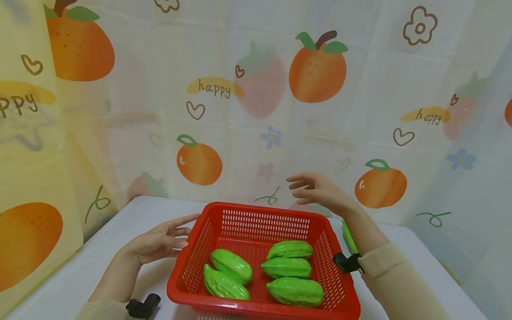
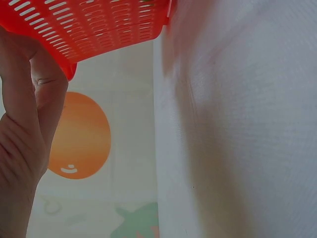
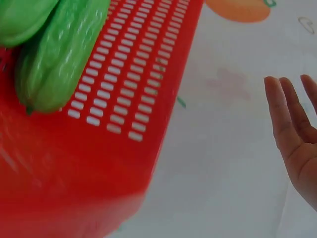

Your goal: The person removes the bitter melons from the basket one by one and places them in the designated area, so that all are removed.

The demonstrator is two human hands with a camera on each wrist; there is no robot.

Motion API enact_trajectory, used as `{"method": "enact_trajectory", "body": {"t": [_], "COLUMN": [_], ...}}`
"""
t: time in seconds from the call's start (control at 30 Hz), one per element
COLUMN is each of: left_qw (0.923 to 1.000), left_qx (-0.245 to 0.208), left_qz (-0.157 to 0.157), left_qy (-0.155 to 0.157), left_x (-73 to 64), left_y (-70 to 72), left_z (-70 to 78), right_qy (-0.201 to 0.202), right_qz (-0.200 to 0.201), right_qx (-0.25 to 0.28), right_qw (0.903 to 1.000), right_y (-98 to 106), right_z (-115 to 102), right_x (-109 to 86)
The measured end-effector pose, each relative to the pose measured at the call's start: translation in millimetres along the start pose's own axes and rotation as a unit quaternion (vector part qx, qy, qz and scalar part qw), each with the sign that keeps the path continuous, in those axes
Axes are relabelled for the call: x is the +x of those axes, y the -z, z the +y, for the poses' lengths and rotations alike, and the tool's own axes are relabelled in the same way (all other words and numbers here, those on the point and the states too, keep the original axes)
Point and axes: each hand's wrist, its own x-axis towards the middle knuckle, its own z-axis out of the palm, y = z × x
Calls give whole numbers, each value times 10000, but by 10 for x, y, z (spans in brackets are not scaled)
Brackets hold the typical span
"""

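A red plastic basket (image 1: pixel 276 212) with slotted walls stands on the table in front of me. My left hand (image 1: pixel 162 240) is at its left side, fingers fairly straight and touching the outer wall and rim. In the left wrist view the fingers (image 2: pixel 47 94) lie against the basket's outside, partly hidden by the rim. My right hand (image 1: pixel 316 189) hangs in the air beyond the basket's far right corner, fingers loosely extended, holding nothing. Inside the basket lie glossy green ridged fruits with pointed ends: a pair (image 1: pixel 231 266) at left and three (image 1: pixel 286 268) at right.
A bright green object (image 1: pixel 349 238) lies right of the basket, partly hidden by my right forearm. The white-covered table (image 1: pixel 156 206) ends at a fruit-print curtain (image 1: pixel 248 146) behind it. Black wrist cameras (image 1: pixel 144 306) sit at both sleeves.
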Motion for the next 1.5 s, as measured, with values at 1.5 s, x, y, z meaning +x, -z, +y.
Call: {"method": "enact_trajectory", "body": {"t": [1.5], "left_qw": [10000], "left_qx": [-72], "left_qz": [-49], "left_qy": [-24], "left_x": [-4], "left_y": [-24], "left_z": [15], "right_qy": [-1289], "right_qz": [-2020], "right_qx": [139], "right_qw": [9708], "right_y": [-1361], "right_z": [-247], "right_x": [478]}}
